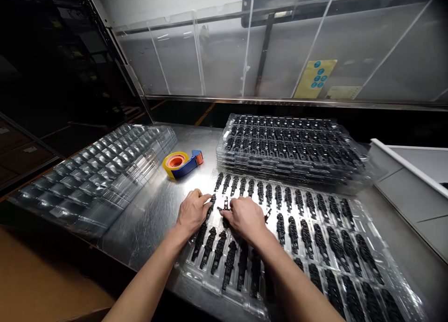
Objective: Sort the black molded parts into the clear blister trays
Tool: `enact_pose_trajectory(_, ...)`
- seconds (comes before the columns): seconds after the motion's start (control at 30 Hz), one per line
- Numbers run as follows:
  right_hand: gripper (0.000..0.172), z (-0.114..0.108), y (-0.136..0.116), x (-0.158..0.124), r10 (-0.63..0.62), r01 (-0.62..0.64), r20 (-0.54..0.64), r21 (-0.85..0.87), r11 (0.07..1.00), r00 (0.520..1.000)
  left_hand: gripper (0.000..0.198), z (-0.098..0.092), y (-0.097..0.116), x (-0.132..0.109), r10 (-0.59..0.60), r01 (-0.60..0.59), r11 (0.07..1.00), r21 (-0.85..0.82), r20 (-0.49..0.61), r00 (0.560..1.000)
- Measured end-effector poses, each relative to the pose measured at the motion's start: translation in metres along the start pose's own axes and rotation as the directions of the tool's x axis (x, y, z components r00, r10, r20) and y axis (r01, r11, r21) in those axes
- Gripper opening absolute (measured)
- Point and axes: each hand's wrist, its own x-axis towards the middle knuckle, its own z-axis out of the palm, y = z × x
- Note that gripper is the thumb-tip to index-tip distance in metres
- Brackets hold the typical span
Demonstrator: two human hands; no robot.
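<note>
Your left hand [192,213] sits at the near tray's left side, thumb and forefinger drawn close together against a black part [211,207]; whether they grip it or merely touch it cannot be told. Your right hand [248,218] is curled palm-down over the cells, its fingers bunched beside a second black part [226,203]; its hold is hidden. The low, paired posture appears suited to handling small pieces without disturbing neighbours. The near tray [368,222] lies flat on the metal desk [157,224], its cells presumably keeping parts separate. The filled tray stack [252,169] stands just behind, likely for easy reach. The clear tray stack [115,172] and tape dispenser [187,169] rest leftward, outside your working area.
</note>
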Motion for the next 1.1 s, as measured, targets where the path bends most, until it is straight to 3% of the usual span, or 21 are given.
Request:
enact_pose_trajectory(0.1,0.017,0.006,-0.003,0.007,0.001,-0.004,0.033,0.093,0.996,0.999,0.025,-0.004,0.008,-0.004,0.081,-0.081,0.997,0.008,0.013,0.997)
enact_pose_trajectory(0.2,0.012,0.005,0.001,0.011,0.002,-0.016,0.055,0.249,0.968,0.998,0.022,-0.007,0.018,-0.001,0.198,-0.198,0.98,-0.012,0.098,0.975)
enact_pose_trajectory(0.4,0.029,-0.013,0.026,0.002,-0.012,0.015,-0.009,0.548,0.836,1.0,0.004,-0.004,0.027,0.014,0.258,-0.265,0.964,0.008,0.189,0.947)
enact_pose_trajectory(0.5,0.036,-0.022,0.036,-0.006,0.031,0.016,-0.06,0.649,0.761,0.998,0.007,-0.006,0.032,0.016,0.275,-0.281,0.96,0.0,0.217,0.937)
enact_pose_trajectory(0.63,0.036,-0.031,0.047,-0.015,0.064,-0.025,-0.016,0.808,0.588,0.998,0.015,-0.006,0.046,0.019,0.277,-0.28,0.96,-0.026,0.253,0.927)
enact_pose_trajectory(0.67,0.037,-0.034,0.049,-0.018,0.073,-0.028,-0.019,0.802,0.596,0.997,0.013,-0.005,0.051,0.021,0.278,-0.278,0.96,-0.039,0.268,0.922)
enact_pose_trajectory(0.8,0.036,-0.05,0.057,-0.03,0.086,0.011,-0.129,0.612,0.791,0.988,0.008,-0.008,0.061,0.028,0.227,-0.201,0.973,-0.114,0.309,0.924)
enact_pose_trajectory(0.93,0.022,-0.068,0.059,-0.035,0.043,0.056,-0.167,0.547,0.835,0.985,0.003,-0.023,0.053,0.022,-0.007,0.052,0.985,-0.164,0.263,0.965)
enact_pose_trajectory(1.03,0.022,-0.072,0.051,-0.025,-0.122,0.122,-0.027,0.401,0.908,0.992,0.006,-0.029,0.044,0.011,-0.204,0.239,0.958,-0.159,0.21,0.956)
enact_pose_trajectory(1.1,0.026,-0.067,0.041,-0.01,-0.237,0.2,0.121,0.26,0.945,0.964,0.005,-0.027,0.042,0.006,-0.274,0.306,0.941,-0.143,0.208,0.939)
